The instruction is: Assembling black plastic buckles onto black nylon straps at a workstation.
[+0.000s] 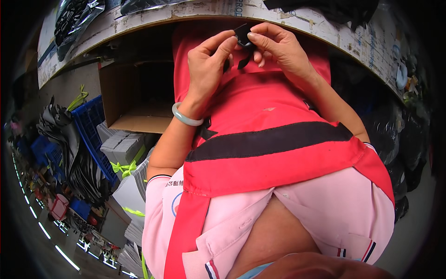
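Observation:
Above my lap, near the table's edge, my left hand (209, 63) and my right hand (284, 52) come close together. Between their fingertips is a small black strap piece (243, 33), its end hanging lower down. My left thumb and forefinger pinch one side of it. On the other side, my right thumb and forefinger are pressed together at its edge. A small greyish part shows at the strap, too small to make out. Under both hands lies the red apron (260, 100) that I wear, with a black band across it.
The worn white table (320, 31) curves across the top, with black goods in clear plastic (76, 23) at its left. Below it stands an open cardboard box (141, 122). To the left are a blue crate (90, 132), grey stacks tied with green strips (124, 149) and hanging black sheets (76, 158).

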Available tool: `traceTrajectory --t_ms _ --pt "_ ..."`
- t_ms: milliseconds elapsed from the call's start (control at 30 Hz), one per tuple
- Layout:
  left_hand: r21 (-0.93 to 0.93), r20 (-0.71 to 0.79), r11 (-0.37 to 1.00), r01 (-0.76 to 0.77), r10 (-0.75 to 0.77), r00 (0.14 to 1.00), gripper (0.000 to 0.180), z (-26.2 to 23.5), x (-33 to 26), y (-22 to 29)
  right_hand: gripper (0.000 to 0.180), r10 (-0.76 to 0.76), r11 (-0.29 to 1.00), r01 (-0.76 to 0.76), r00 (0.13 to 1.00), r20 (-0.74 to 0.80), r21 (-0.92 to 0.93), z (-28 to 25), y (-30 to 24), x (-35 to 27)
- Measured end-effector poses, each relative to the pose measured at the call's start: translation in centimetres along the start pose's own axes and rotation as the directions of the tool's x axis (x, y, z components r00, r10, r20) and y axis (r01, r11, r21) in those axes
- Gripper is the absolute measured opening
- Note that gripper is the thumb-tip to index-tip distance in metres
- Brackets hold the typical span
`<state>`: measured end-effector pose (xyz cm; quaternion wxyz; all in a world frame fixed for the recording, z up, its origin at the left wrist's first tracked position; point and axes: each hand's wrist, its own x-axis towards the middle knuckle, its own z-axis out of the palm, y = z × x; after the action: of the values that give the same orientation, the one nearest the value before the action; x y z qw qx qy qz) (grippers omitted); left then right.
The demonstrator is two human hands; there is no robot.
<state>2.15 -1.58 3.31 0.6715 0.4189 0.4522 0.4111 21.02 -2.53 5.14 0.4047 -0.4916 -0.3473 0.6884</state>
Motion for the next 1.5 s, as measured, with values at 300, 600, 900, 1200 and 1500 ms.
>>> traceTrajectory --t_ms 300,600,900,1200,1500 --pt "-0.199 -0.061 0.98 0.008 -0.021 0.998 0.018 0.9 0.3 0.4 0.008 -0.5 0.859 0.486 0.864 -0.059 -0.162 2.0 -1.4 -2.1" --pt "0.18 -0.051 0.95 -0.254 0.266 0.962 0.014 1.0 -0.4 -0.5 0.018 0.098 0.974 -0.099 0.995 -0.017 -0.203 0.0 -0.9 -1.2" --pt "0.176 0.06 0.903 -0.391 0.387 0.92 0.017 -0.3 -0.5 -0.3 0.025 -0.012 1.0 0.012 1.0 0.009 -0.028 0.4 -0.4 -0.9" --pt "0.083 -0.072 0.927 -0.365 0.371 0.926 0.015 -0.1 -0.7 -0.9 0.023 -0.136 0.989 0.131 0.988 -0.069 -0.071 1.5 0.2 -1.3" --pt "0.18 0.064 0.879 -0.442 0.438 0.897 0.02 -0.6 -1.2 -1.1 0.028 0.134 0.99 -0.129 0.985 0.108 -0.055 -0.6 -0.1 0.1"
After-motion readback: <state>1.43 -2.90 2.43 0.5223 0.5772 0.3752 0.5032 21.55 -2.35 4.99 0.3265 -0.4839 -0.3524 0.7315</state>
